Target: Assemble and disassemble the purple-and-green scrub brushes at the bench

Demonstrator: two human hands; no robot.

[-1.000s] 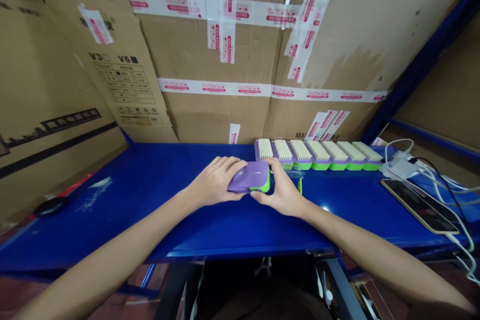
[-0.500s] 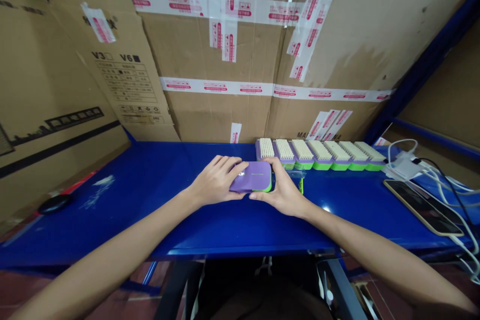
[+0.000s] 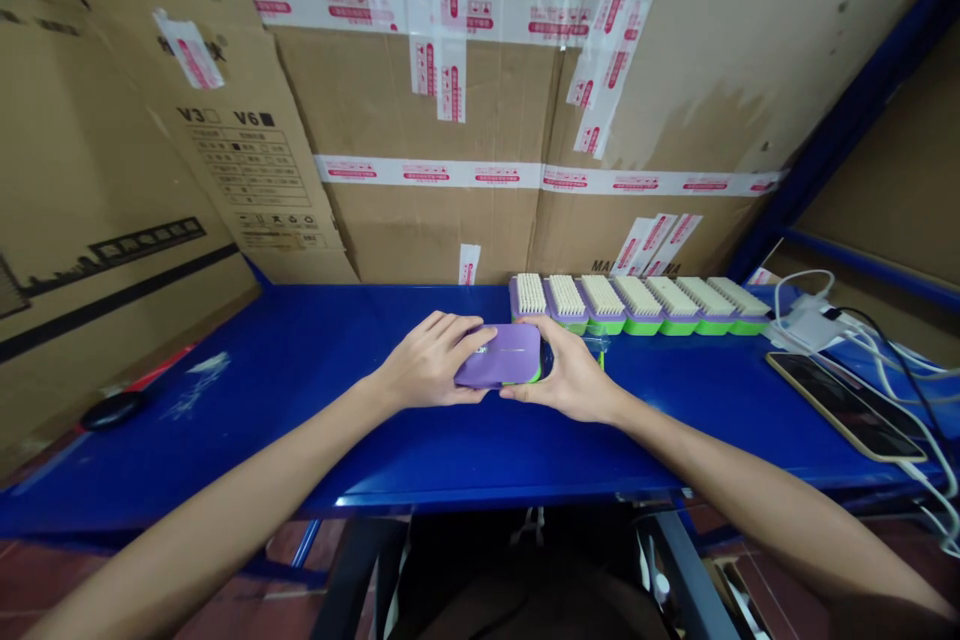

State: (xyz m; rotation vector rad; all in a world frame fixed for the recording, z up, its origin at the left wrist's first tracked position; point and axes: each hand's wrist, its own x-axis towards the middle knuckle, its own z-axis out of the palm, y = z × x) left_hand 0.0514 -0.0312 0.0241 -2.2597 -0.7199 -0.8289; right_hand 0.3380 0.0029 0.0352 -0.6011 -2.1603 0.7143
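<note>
Since the earlier frame the small, rounded, oblong plastic case, purple on top with a green lower part [image 3: 504, 354], has tipped slightly: its purple face looks flatter to the camera, and the green at its right end, broad a second ago, is down to a thin sliver by the near corner. The person's left hand [image 3: 426, 365] and right hand [image 3: 576, 378] have hardly shifted, and the whole view has drifted a little with the head.

The case lies directly between the two hands, its long axis running crosswise from one to the other, so neither hand is nearer; each has an end. The left fingers are part-curled around the left end, one digit lying over the purple top and another along the near edge. The right hand is spread just wide enough to span the right end, one digit at the far edge and another at the near edge. Both have hold of the case, in front of the person above the blue, glossy tabletop [image 3: 315, 340]; whether its underside touches that surface cannot be told.

Just behind the right hand is a clear plastic piece [image 3: 596, 338], partly hidden. Beyond it, along the brown cardboard wall [image 3: 435, 220], stands a row of purple-and-green blocks with cream bristled tops [image 3: 637, 305], near the right hand but apart from it
</note>
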